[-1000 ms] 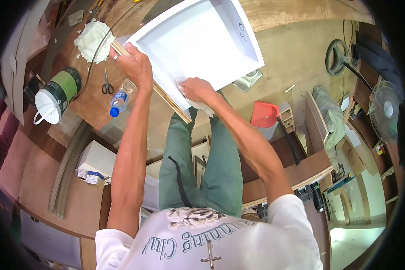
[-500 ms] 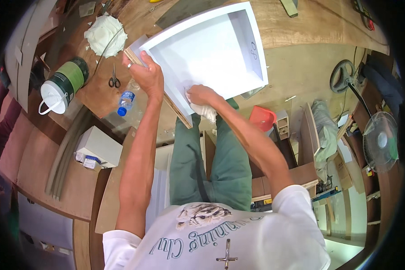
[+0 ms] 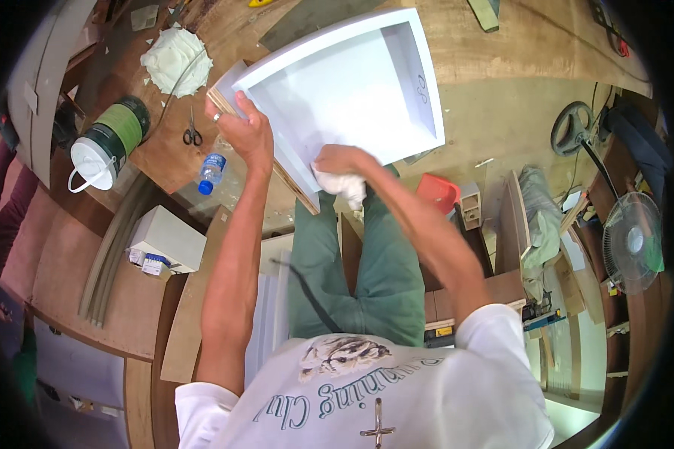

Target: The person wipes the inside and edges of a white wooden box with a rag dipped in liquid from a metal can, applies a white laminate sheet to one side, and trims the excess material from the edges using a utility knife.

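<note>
A white drawer-like box (image 3: 337,97) with bare plywood edges rests tilted on the near side of the bench, its hollow side facing me. My left hand (image 3: 246,135) grips the plywood edge on its left, thumb over the white rim. At the box's near rim, my right hand (image 3: 344,159) is closed around a crumpled white cloth (image 3: 342,187) and presses it against the inner side of that rim. Part of the cloth hangs below the fingers, over my legs. The right fingertips are mostly hidden.
Left on the wooden bench (image 3: 502,56) are a white heap of filler-like paste (image 3: 176,61), black scissors (image 3: 192,135), a blue-capped bottle (image 3: 211,172) and a lidded green bucket (image 3: 108,142). Low on the right are a red dustpan-like piece (image 3: 436,193) and a fan (image 3: 633,241).
My right hand and the cloth have shifted slightly along the near rim, and more of the cloth hangs out. The left hand keeps its hold; the box has barely moved.
</note>
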`<state>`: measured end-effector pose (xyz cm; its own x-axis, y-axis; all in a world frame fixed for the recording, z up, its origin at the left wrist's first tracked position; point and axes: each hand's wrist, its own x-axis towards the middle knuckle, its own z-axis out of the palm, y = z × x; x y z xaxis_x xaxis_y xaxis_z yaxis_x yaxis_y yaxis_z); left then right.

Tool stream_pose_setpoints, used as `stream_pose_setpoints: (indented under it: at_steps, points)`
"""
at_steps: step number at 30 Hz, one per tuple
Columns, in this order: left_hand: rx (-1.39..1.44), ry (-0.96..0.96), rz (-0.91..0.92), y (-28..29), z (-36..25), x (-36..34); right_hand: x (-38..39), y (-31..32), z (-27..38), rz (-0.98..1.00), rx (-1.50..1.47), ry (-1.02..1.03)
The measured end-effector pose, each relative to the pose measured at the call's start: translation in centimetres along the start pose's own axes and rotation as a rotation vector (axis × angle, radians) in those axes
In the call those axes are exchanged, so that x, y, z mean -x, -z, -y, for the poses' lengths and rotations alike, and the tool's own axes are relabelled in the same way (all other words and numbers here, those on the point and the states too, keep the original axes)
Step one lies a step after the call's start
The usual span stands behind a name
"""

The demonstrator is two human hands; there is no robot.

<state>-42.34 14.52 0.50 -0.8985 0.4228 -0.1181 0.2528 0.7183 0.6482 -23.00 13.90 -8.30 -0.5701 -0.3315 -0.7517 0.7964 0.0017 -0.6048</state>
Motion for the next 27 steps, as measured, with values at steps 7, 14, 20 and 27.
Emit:
stream_pose_setpoints:
  at_steps: [7,14,20,27]
  points:
    - [-0.045,-0.009,-0.015,-0.3,-0.1,0.4,6.1,5.7,-3.2,0.024,-0.347,-0.062]
    - [0.068,0.06,0.031,-0.3,-0.9,0.7,-0.9,1.3,-1.7,-0.003,-0.231,-0.143]
    - [-0.048,0.024,0.013,-0.2,-0.4,0.8,-0.5,-0.1,1.9,-0.49,-0.356,0.067]
    - [0.031,0.031,0.023,-0.1,-0.3,0.5,7.8,0.6,-2.0,-0.136,-0.428,0.272]
